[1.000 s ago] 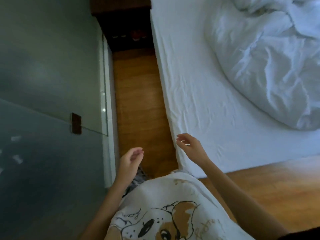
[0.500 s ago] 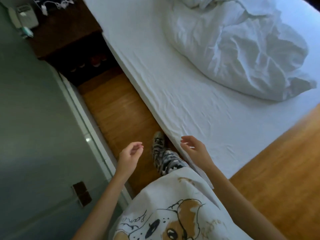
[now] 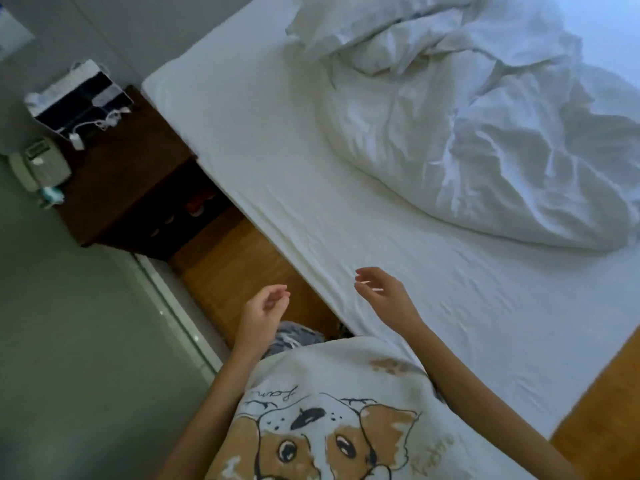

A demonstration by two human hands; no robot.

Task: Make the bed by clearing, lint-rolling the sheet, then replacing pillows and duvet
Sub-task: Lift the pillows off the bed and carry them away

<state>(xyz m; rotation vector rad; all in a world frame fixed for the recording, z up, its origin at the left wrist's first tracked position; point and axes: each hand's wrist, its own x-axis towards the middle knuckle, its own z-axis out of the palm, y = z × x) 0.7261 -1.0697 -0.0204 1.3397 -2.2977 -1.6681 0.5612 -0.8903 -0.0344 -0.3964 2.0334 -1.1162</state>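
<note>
White sheet (image 3: 346, 220) bare near the corner; both hands empty, fingers loosely curled: left hand (image 3: 263, 311) over the floor gap, right hand (image 3: 384, 294) above the mattress edge, likely reaching in. Duvet (image 3: 485, 133) bunched at far side, not yet cleared. Versus earlier: view swung up, nightstand (image 3: 128, 174) now fully visible.

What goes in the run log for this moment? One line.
stage: clearing | left hand: open, empty | right hand: open, over sheet | duvet: crumpled on bed
</note>
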